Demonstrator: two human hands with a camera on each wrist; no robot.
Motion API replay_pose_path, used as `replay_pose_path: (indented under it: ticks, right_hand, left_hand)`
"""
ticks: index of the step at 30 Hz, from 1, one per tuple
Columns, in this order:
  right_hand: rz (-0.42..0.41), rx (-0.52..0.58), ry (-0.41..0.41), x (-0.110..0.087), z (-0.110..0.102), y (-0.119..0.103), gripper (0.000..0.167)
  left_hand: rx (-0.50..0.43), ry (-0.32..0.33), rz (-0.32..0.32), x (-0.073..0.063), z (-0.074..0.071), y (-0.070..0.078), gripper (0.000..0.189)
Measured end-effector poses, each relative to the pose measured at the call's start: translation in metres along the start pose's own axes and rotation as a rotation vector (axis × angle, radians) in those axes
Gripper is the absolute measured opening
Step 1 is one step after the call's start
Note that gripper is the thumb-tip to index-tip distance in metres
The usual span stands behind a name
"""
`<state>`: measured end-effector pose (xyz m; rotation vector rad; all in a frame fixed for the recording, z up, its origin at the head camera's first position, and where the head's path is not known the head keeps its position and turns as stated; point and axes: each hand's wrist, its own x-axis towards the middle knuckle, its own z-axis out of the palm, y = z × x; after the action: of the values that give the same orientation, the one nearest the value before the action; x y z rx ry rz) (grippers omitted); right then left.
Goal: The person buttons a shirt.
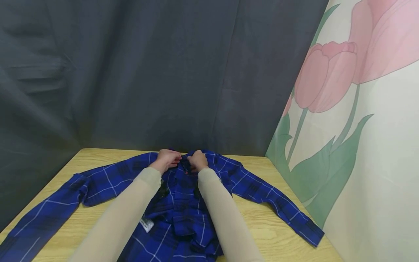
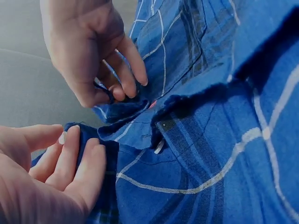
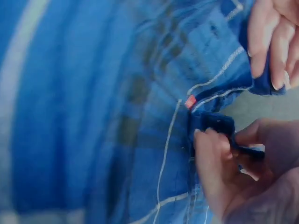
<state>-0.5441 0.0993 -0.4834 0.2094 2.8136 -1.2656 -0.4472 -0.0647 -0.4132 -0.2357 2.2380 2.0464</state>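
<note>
Wooden table (image 1: pixel 255 214), blue plaid shirt (image 1: pixel 184 202), its collar (image 3: pixel 219 123) in the grip of both hands' (image 1: pixel 167 159) (image 1: pixel 198 161) fingers (image 3: pixel 208 161)

No Text Could Be Read

A small white rectangular label (image 1: pixel 147 224) on the blue plaid fabric shirt (image 1: pixel 183 199) bore dark marks too small to read; on a tiny red tag (image 3: pixel 190 101) at its edge, no lettering was legible.
</note>
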Motion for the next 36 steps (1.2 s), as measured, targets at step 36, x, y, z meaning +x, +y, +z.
replay_pose_path:
  ticks: [36]
  right_hand:
    - [-0.142,0.452,-0.058,-0.114,-0.047,-0.059,0.007]
  left_hand:
    - [-0.191,0.148,0.031,-0.017,0.011,0.004,0.024]
